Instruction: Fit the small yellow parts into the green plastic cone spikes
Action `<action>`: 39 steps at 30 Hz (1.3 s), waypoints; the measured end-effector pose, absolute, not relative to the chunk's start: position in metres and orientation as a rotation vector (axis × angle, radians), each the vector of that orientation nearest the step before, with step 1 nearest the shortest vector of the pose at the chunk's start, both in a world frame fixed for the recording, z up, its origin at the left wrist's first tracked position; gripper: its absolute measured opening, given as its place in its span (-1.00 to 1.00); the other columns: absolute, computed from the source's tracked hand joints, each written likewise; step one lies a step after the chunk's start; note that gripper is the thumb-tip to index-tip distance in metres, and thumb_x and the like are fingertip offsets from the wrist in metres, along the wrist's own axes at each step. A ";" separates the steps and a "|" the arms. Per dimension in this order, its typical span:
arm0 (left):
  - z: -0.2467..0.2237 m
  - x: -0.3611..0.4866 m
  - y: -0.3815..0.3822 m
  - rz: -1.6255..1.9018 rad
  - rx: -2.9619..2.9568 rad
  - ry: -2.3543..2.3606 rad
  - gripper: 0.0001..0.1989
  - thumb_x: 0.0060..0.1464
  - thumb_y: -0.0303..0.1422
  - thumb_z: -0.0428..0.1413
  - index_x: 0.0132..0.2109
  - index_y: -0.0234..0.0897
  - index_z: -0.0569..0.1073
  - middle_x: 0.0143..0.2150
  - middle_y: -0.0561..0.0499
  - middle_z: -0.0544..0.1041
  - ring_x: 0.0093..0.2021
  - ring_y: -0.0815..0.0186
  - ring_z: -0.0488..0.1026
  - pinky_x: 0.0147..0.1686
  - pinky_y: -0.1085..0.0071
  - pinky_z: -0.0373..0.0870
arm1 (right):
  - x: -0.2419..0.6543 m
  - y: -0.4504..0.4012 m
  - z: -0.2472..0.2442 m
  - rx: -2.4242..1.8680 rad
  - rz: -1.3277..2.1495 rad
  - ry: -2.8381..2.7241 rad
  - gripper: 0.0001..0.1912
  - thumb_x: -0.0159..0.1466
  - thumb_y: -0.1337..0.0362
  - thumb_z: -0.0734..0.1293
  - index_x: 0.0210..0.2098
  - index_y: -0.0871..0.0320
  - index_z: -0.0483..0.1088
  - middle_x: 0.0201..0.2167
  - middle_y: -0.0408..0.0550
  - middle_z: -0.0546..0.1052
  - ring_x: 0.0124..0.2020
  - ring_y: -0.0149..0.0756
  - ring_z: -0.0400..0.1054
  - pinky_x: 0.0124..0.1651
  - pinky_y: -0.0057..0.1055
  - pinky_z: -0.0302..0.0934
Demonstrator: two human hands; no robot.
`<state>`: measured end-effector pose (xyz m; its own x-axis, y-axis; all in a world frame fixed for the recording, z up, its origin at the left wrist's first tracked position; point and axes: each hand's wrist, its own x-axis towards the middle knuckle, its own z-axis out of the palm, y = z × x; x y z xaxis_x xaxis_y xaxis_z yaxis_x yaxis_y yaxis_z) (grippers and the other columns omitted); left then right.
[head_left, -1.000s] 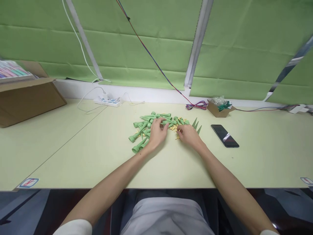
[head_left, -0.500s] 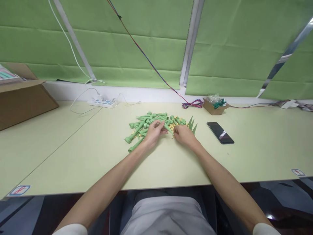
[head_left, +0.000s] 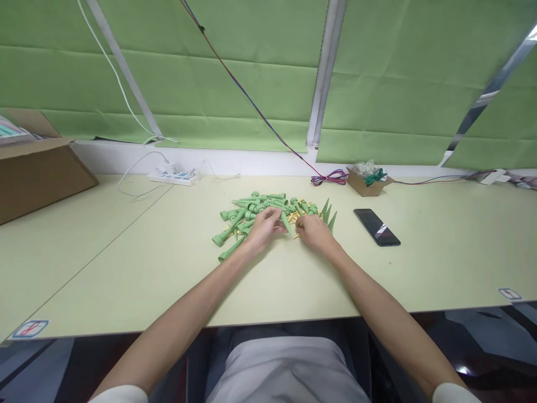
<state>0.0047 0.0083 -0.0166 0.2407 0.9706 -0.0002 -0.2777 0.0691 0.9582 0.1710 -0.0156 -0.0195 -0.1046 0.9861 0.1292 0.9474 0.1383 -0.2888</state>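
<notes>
My left hand [head_left: 265, 228] is closed on a green plastic spike [head_left: 287, 224], whose pointed end slants down toward the table in front of me. Just to the right, my right hand [head_left: 314, 230] has its fingers pinched together near that tip. A small yellow piece [head_left: 296, 235] shows by its fingertips; whether it is gripped is hard to make out. Behind and left of the hands lies a heap of similar green spikes [head_left: 235, 218] with round capped ends. Small yellow pieces [head_left: 295, 215] are scattered between the hands. Several green points [head_left: 329, 212] stick out beyond my right hand.
A black phone [head_left: 376, 227] lies to the right. Behind it stands a small cardboard box [head_left: 366, 186] with plastic wrapping, beside coiled wires [head_left: 329, 178]. A white power strip [head_left: 175, 176] sits at the back left, and a large cardboard box [head_left: 42, 173] at far left.
The spike in my left hand has tilted so that its tip points more toward me. My right hand has shifted very slightly left, staying pinched near the tip.
</notes>
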 end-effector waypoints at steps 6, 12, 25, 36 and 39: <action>-0.016 -0.002 0.011 1.041 1.518 1.116 -0.66 0.07 -0.08 0.25 -0.40 -0.22 0.38 -0.58 0.12 0.37 -0.59 0.32 0.39 -0.53 0.39 0.31 | 0.166 -0.018 -0.019 -1.916 0.178 -2.116 -0.77 0.29 0.41 0.26 -0.24 0.13 0.58 -0.22 0.19 0.63 -0.11 0.06 0.52 -0.19 -0.21 0.25; -0.010 -0.012 0.012 0.809 2.061 1.305 -0.64 0.03 -0.19 0.24 -0.56 -0.22 0.29 -0.62 0.13 0.25 -0.55 0.36 0.16 -0.49 0.40 0.04 | 0.164 -0.019 -0.016 -1.935 0.167 -2.147 -0.75 0.30 0.37 0.27 -0.11 0.15 0.56 -0.16 0.17 0.63 -0.07 0.02 0.51 -0.15 -0.23 0.24; -0.025 -0.014 0.014 0.522 2.371 1.393 -0.70 0.12 -0.12 0.16 -0.43 -0.21 0.37 -0.52 0.06 0.36 -0.43 0.26 0.31 -0.44 0.35 0.07 | 0.158 -0.018 -0.019 -2.019 0.093 -2.147 -0.63 0.26 0.37 0.24 0.01 0.14 0.52 -0.13 0.17 0.63 -0.05 0.04 0.51 -0.13 -0.22 0.23; -0.016 -0.010 0.007 0.712 2.276 1.433 -0.62 0.28 -0.08 0.04 -0.42 -0.22 0.37 -0.52 0.02 0.40 -0.45 0.25 0.33 -0.44 0.37 0.05 | 0.156 -0.022 -0.017 -2.032 0.110 -2.076 -0.66 0.30 0.40 0.20 -0.02 0.14 0.50 -0.12 0.18 0.62 -0.05 0.05 0.51 -0.12 -0.21 0.24; -0.015 -0.010 0.006 0.744 2.258 1.428 -0.59 0.30 -0.07 0.03 -0.44 -0.22 0.35 -0.54 0.03 0.38 -0.46 0.26 0.30 -0.43 0.37 0.05 | 0.157 -0.022 -0.016 -2.016 0.083 -2.099 -0.65 0.28 0.46 0.18 -0.05 0.14 0.50 -0.17 0.17 0.62 -0.08 0.05 0.52 -0.16 -0.23 0.22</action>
<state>-0.0096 0.0055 -0.0150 0.3486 0.9068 0.2370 0.7136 -0.4207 0.5602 0.1567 -0.0221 -0.0160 -0.0277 0.9917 0.1252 0.9787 0.0524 -0.1984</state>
